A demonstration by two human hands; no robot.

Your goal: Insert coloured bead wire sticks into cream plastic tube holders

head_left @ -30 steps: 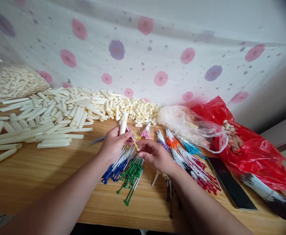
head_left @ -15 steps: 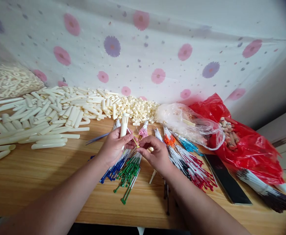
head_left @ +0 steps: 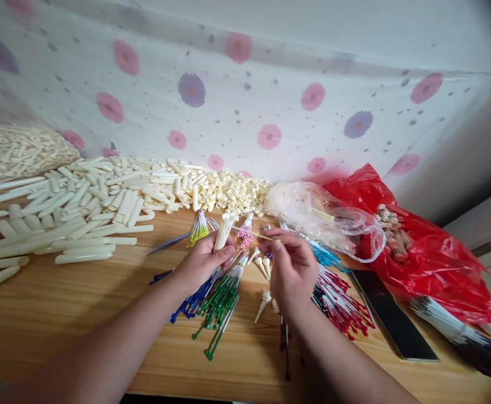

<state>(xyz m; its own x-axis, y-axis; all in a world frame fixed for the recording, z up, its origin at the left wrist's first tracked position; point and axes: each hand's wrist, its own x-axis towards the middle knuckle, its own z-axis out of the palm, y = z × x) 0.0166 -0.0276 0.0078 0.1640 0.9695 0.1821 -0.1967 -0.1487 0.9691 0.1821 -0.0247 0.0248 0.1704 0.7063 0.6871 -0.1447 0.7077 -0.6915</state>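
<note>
My left hand (head_left: 201,262) is closed round a cream plastic tube (head_left: 223,231), held tilted with its open end up and to the right. My right hand (head_left: 292,268) pinches a thin yellow-tipped refill (head_left: 266,238) that points left toward the tube. Under both hands bundles of thin pen refills fan out on the wooden table (head_left: 68,314): blue (head_left: 190,300), green (head_left: 218,306), red (head_left: 342,306), pink (head_left: 245,233), yellow (head_left: 197,230). A few small cream tips (head_left: 263,266) lie between my hands.
A heap of cream tubes (head_left: 102,202) and small cream clips (head_left: 232,193) lies along the flowered wall. A clear bag (head_left: 325,219), a red bag (head_left: 422,247), a black phone (head_left: 392,320) and a dark refill bundle (head_left: 459,336) sit right.
My right hand has drawn back to the right with the yellow-tipped refill. The tube in my left hand has tilted rightward. The yellow bundle behind it shows.
</note>
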